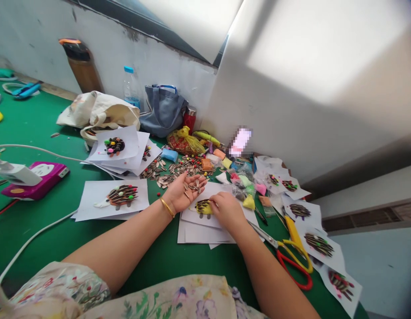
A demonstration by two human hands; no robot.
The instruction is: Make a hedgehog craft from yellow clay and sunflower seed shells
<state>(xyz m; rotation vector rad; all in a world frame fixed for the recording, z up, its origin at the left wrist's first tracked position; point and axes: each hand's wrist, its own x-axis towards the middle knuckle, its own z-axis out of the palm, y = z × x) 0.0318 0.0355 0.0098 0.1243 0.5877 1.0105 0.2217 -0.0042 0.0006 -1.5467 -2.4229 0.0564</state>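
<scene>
Palm upturned and slightly cupped, the left hand (182, 193) carries a few loose sunflower seeds (193, 186), slim, pointed and striped, its fingers extended and lying side by side; a smooth gold bangle (167, 208) rings the wrist. The right hand (227, 212), palm down, brings thumb and fingertips close together at the right end of a yellow clay hedgehog (202, 207); from where I stand, I cannot tell whether a seed is pinched between them. The hedgehog, a rounded, soft-looking body set with dark, narrow seeds above grey oval feet, lies on the uppermost of several flat white paper sheets (187, 235), in front of the person and between the hands. Beyond the left hand spreads a loose heap of striped seeds (185, 167); to its right sit crinkled clear packets (238, 192) and soft lumps of coloured clay, among them a yellow lump (248, 202). Metal-bladed scissors (272, 240) with looped red and yellow handles lie near the right forearm. At left, a paper sheet bears a white-snouted hedgehog (123, 196) dotted with round coloured beads. Behind stand a soft blue fabric tote (162, 113) and a slumped cream cloth bag (103, 108), all on the matte green tabletop (152, 252).
</scene>
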